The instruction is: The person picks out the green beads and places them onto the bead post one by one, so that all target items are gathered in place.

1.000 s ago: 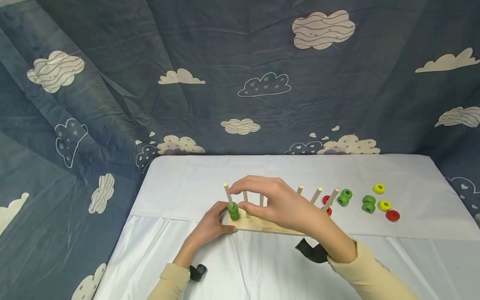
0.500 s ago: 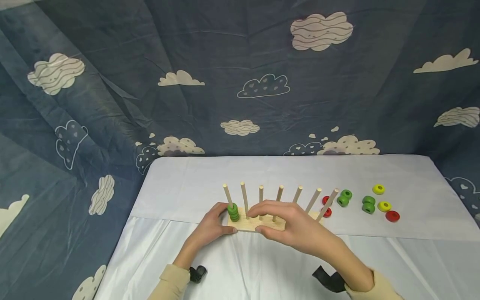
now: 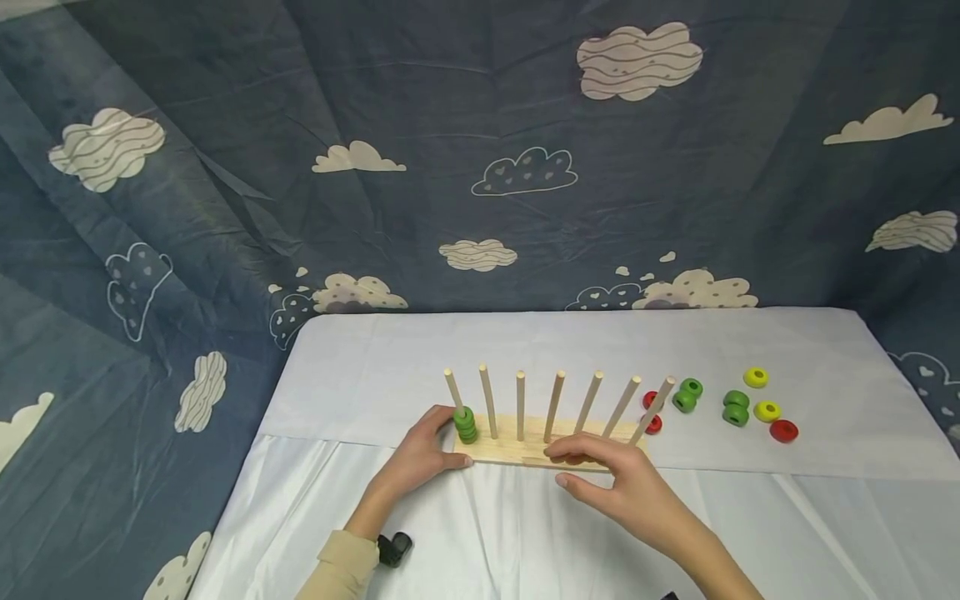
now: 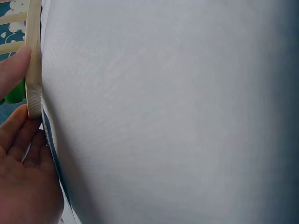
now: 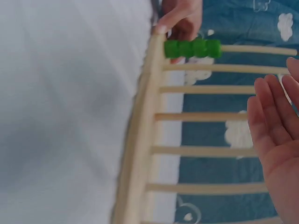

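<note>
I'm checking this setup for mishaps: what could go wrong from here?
The right grip is low near the wooden pegs, so it might knock one.
The left grip holds the pegboard at one end only; a bump near the other could swivel it.
Two red beads lie loose near the rightmost peg, so a swinging board might scatter them.

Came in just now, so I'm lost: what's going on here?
A person's left hand grips the left end of a wooden peg board with seven pegs. Four green beads are stacked on the leftmost peg; the other six are bare. The right hand, holding nothing, is by the board's right half. To the right, loose red beads, yellow beads and more green ones lie on the white cloth.
</note>
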Demonstrator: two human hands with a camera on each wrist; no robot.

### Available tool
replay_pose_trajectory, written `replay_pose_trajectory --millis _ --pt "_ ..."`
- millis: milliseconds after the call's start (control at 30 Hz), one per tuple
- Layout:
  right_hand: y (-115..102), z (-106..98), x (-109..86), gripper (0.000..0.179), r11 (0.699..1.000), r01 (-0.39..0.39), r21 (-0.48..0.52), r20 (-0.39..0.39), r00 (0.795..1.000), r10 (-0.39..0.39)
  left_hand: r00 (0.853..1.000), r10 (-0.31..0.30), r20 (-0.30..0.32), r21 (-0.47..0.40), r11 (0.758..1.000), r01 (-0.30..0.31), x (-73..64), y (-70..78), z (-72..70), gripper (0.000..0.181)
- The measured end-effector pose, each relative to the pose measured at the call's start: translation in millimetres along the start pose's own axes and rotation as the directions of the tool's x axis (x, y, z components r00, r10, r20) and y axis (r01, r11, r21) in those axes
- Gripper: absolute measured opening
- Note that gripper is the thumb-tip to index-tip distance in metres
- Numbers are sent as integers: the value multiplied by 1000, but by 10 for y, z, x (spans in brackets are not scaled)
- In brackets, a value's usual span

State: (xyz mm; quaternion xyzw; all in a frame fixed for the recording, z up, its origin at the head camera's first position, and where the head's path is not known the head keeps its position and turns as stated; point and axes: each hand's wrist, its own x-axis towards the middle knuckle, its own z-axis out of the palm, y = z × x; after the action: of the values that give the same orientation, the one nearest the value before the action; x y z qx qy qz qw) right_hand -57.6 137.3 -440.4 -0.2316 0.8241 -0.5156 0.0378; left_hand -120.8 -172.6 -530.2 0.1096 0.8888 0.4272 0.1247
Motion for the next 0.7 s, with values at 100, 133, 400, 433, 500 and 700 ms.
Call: replay_pose_trajectory --millis 100,133,400,433,500,700 --pt "101 -5 -79 27 999 -33 2 -46 998 33 1000 -10 2 -1 1000 10 1 1 -3 68" --pt "133 -10 -106 27 999 -50 0 -60 997 50 1000 -12 3 -1 1000 12 1 2 -4 68" --pt "392 -72 -279 27 977 -214 19 -153 965 214 1000 -13 4 -1 1000 13 3 6 -4 68" --pt "421 -86 -302 27 974 -224 23 -161 961 225 1000 -18 4 -3 1000 18 4 7 -4 68" --pt "473 -117 -345 27 971 -235 33 -174 956 237 1000 -16 4 -4 1000 16 5 4 -2 68" --pt "561 -227 -469 27 970 -239 40 -219 945 242 1000 -17 4 -3 1000 17 3 -8 3 68"
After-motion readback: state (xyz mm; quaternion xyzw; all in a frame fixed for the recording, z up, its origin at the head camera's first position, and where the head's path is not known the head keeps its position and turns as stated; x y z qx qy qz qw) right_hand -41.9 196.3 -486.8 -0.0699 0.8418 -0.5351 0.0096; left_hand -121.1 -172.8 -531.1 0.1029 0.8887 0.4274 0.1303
